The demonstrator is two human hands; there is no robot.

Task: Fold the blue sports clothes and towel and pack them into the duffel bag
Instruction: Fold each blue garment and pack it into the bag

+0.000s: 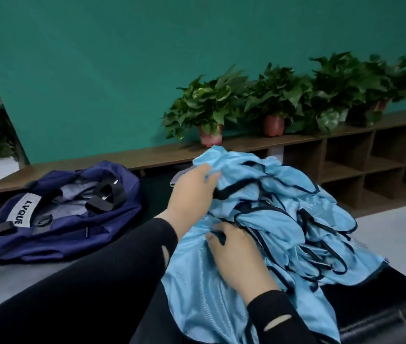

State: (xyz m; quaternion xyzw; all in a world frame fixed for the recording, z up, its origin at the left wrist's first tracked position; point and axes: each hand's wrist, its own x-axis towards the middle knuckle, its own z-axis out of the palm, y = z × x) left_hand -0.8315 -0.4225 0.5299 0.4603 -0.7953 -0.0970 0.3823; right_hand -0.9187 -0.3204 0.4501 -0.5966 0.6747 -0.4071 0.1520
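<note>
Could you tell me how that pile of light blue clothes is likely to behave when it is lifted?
The light blue clothes crumple in loose folds, so probably floppy. The fabric looks thin, so likely light. Dark-trimmed edges tangle, so pieces may drag along.

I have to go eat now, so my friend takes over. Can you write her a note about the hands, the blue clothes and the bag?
Left hand: grips the top of the blue clothes pile.
Right hand: rests on the pile, fingers at a dark trim.
Duffel bag: left of the pile, unzipped, apart from it.
Done: nothing folded or packed that shows.
Left: fold each piece, find the towel (not told apart here), pack all.
</note>
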